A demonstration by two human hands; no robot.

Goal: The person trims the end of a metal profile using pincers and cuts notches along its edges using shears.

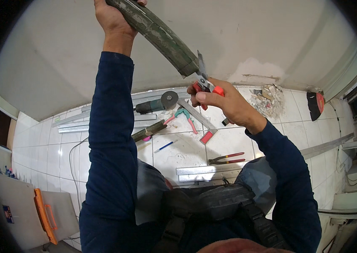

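Observation:
My left hand [113, 19] is closed around the upper part of a long, worn green-grey strip [157, 38], possibly a metal profile, held slantwise up near the wall. Its lower end comes down to the snips [204, 79] in my right hand [231, 101]. My right fingers wrap the red handles, and the pointed blades stand up beside the strip's end corner. Whether the blades touch or straddle the edge I cannot tell. Below on the tiles, a shorter piece of similar green strip [149, 131] lies partly behind my left sleeve.
On the tiled floor lie an angle grinder [155, 104], teal-and-pink pliers [182, 113], a try square [197, 114], a blue pen [164, 146], red-handled pincers [228, 158] and silver channels [206, 170]. Rubble [268, 101] is piled by the wall. A grey case [20, 211] stands left.

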